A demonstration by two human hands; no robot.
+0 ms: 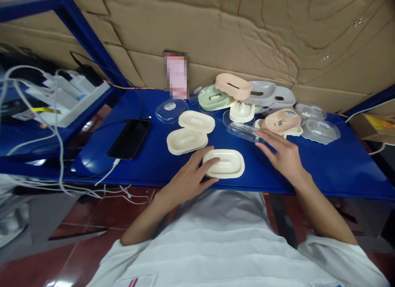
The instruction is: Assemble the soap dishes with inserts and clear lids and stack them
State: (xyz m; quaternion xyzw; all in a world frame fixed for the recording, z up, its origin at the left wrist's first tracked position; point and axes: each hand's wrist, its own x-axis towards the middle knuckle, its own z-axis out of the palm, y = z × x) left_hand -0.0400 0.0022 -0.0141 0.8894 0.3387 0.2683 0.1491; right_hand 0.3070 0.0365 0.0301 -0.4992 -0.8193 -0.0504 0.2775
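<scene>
My left hand (197,171) grips the left end of a cream oval plastic dish (228,165), its fingers over and around the rim. The dish lies on the blue table near its front edge, its shallow hollow facing up. Just behind it are two similar cream dishes (187,141), one partly overlapping the other. My right hand (279,151) pinches the right end of a clear plastic cover (243,131), which looks tilted above the table. Behind that cover sits a cream piece with a raised middle (242,112).
Peach (233,86), green (212,98) and grey (261,92) slotted parts are piled at the back. More clear covers (321,130) lie right, another (171,110) left. A phone (129,139) with cables lies left; a second phone (176,75) leans on the cardboard.
</scene>
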